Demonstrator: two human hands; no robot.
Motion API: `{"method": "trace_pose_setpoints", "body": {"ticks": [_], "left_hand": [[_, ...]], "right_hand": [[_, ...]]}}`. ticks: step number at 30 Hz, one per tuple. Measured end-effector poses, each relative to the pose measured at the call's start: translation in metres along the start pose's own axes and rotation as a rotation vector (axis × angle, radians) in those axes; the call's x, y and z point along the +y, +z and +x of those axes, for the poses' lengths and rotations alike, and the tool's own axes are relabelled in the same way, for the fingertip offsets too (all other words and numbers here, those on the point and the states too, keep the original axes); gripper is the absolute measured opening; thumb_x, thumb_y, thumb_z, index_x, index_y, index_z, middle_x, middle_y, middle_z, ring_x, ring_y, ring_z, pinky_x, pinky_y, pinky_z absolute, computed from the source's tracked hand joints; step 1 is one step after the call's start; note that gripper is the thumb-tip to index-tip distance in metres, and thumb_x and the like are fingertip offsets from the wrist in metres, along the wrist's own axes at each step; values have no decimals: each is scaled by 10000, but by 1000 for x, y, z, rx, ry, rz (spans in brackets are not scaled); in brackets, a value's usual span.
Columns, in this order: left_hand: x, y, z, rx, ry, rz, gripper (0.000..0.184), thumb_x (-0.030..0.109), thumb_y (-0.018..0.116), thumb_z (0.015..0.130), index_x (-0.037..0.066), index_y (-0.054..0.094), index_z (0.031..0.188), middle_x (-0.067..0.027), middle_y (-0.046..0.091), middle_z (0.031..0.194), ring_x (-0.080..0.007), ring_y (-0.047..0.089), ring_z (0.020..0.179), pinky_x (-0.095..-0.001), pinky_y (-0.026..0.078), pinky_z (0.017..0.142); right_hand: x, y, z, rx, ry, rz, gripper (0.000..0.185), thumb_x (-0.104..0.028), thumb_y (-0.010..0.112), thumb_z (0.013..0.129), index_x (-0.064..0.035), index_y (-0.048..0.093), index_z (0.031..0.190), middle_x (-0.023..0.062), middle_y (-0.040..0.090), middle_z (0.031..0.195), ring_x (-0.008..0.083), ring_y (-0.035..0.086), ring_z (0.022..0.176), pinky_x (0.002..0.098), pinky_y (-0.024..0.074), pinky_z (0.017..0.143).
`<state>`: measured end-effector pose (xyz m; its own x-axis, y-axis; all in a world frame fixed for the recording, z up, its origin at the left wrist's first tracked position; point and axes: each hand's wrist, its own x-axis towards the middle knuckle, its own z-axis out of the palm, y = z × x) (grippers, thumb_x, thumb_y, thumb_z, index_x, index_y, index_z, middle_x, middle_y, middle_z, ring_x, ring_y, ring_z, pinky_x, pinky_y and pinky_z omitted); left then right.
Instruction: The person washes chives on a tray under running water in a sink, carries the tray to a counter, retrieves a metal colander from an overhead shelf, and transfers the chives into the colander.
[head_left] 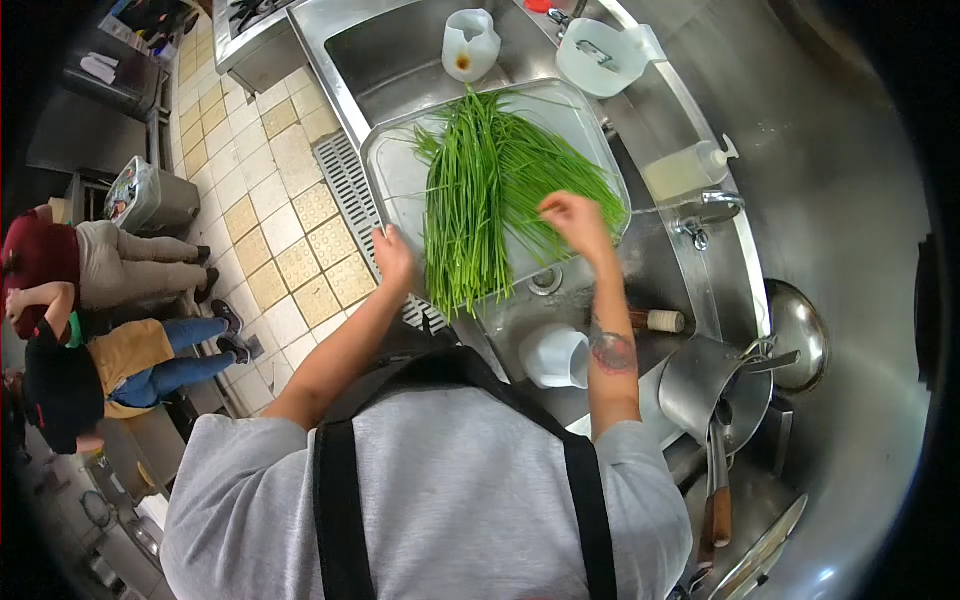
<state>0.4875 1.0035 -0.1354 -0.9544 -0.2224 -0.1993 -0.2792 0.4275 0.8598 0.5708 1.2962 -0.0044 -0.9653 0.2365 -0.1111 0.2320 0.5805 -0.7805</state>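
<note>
A large pile of long green chives (pixel 468 220) lies on a shallow tray (pixel 395 175) that rests across the sink. One part of the pile runs lengthwise, and another fans out to the right. My left hand (pixel 393 258) is at the tray's near left edge, its fingers closed around the rim and partly hidden. Over the right part of the chives, my right hand (pixel 578 222) has its fingers curled together; whether a stem is between them cannot be made out. Water runs from a faucet (pixel 715 208) beside the tray's right edge.
A cut white jug (pixel 470 48) stands in the far basin, and another white container (pixel 555 355) in the near one. On the right are a soap bottle (pixel 690 172) and a steel pot (pixel 700 385). Two people stand left, near a trash bin (pixel 170 198).
</note>
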Motion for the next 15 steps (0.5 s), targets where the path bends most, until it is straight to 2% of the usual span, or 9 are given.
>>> {"method": "trace_pose_setpoints", "body": {"ticks": [2,5,6,9,12,15], "left_hand": [[7,-4,-3,-21,-7,-11,300,269,406,934,-27,444,972,-248,558,859,-395,541,785,-452,412,733],[15,-7,-7,-12,-40,-11,300,270,403,933,-26,443,963,-251,557,857,-399,540,788,-456,410,732],[17,-5,-7,1,-55,-13,299,269,402,933,-26,443,961,-250,556,857,-398,540,788,-457,409,731],[14,-7,-7,-37,-40,-24,302,271,404,933,-28,444,959,-245,554,849,-393,536,779,-454,408,732],[7,-4,-4,-22,3,-59,302,269,402,935,-29,446,960,-237,551,841,-380,532,764,-450,406,733],[13,-6,-6,-26,6,-63,299,263,399,937,-30,449,965,-232,552,845,-377,531,760,-445,406,735]], "right_hand": [[3,25,9,-382,3,27,156,-28,640,714,-41,654,868,110,660,770,199,639,715,299,499,664],[29,38,23,-152,37,-52,158,-18,636,702,-33,651,858,105,659,755,198,636,708,297,498,674],[30,36,25,-118,43,-76,159,1,621,701,-10,645,858,88,657,740,144,624,664,270,494,641],[29,30,24,-80,-165,-259,160,2,619,704,-6,644,861,110,658,760,181,637,677,291,504,640],[11,27,16,35,-157,-272,156,-27,649,703,-9,657,858,121,653,783,204,639,687,303,509,643],[1,54,5,-34,-11,-170,160,-70,686,700,-12,671,849,111,651,776,198,638,684,301,509,646]]}}
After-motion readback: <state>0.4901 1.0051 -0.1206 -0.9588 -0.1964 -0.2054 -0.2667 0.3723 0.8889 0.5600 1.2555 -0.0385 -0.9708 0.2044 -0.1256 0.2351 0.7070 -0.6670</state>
